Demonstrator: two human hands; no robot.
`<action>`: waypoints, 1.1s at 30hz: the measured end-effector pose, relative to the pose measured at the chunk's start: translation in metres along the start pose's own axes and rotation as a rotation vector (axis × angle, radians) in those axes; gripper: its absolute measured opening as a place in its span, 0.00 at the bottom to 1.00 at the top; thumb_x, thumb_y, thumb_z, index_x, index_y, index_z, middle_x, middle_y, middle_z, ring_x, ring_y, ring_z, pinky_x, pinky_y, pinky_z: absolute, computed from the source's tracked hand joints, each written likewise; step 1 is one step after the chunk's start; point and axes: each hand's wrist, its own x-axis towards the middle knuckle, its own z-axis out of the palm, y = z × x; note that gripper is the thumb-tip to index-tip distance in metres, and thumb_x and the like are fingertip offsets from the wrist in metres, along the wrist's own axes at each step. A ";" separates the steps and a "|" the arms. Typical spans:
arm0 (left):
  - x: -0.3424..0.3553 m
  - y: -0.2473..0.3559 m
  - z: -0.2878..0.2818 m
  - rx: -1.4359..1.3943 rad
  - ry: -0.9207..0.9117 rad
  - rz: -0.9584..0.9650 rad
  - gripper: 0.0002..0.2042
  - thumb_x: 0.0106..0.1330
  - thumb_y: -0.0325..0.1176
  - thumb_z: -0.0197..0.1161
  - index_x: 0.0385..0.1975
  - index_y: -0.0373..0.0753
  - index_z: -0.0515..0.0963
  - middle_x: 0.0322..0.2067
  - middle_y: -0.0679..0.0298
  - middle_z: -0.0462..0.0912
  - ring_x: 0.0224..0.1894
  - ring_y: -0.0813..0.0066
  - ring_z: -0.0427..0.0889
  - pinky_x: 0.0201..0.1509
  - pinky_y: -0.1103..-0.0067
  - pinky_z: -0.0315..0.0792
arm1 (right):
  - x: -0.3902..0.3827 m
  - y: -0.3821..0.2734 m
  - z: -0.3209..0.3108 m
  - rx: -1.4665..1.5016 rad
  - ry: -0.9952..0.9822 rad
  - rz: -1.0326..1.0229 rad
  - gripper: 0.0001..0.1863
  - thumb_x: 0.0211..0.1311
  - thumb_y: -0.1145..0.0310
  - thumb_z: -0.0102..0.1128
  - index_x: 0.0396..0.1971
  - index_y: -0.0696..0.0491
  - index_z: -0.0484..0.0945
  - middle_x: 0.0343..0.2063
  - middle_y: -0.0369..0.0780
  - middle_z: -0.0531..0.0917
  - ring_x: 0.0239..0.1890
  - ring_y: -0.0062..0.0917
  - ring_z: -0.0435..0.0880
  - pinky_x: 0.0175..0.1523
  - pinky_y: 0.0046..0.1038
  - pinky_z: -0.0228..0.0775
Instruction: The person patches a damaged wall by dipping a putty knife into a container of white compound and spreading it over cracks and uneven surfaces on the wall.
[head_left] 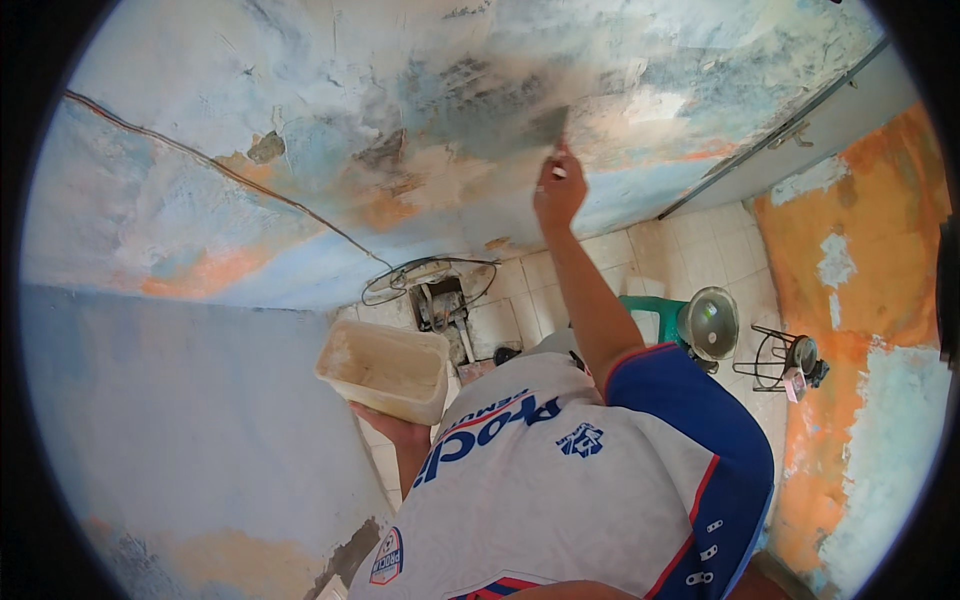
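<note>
Tub (425, 385) — pale smears (345, 340) inside.

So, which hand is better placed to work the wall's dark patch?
Probably the right hand: it holds a flat-bladed tool up at the wall, while the left hand supports the tub.

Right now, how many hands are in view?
2: the left hand supporting the beige tub, and the right hand holding a flat-bladed tool at the wall.

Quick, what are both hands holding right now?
Left hand: holding the beige tub from below.
Right hand: closed around a flat scraper at the wall.
</note>
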 end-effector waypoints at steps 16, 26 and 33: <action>0.010 0.001 -0.006 -0.104 0.036 0.221 0.41 0.71 0.72 0.39 0.76 0.51 0.54 0.73 0.61 0.61 0.73 0.54 0.64 0.74 0.56 0.64 | -0.095 -0.084 -0.006 1.168 -0.975 1.086 0.23 0.68 0.74 0.59 0.63 0.54 0.70 0.55 0.41 0.81 0.56 0.36 0.83 0.56 0.40 0.79; 0.004 -0.022 0.013 -0.299 0.159 0.248 0.38 0.73 0.70 0.38 0.75 0.51 0.56 0.72 0.62 0.63 0.72 0.56 0.65 0.74 0.59 0.62 | -0.067 -0.078 -0.050 1.124 -1.369 1.095 0.27 0.69 0.73 0.56 0.67 0.53 0.64 0.61 0.44 0.76 0.62 0.39 0.77 0.62 0.44 0.74; -0.013 -0.016 -0.010 -0.323 0.225 0.345 0.38 0.72 0.69 0.41 0.75 0.51 0.57 0.72 0.63 0.64 0.72 0.57 0.65 0.74 0.58 0.63 | -0.107 -0.054 -0.026 0.920 -1.435 1.249 0.25 0.72 0.74 0.56 0.67 0.50 0.65 0.61 0.43 0.76 0.61 0.39 0.78 0.59 0.50 0.77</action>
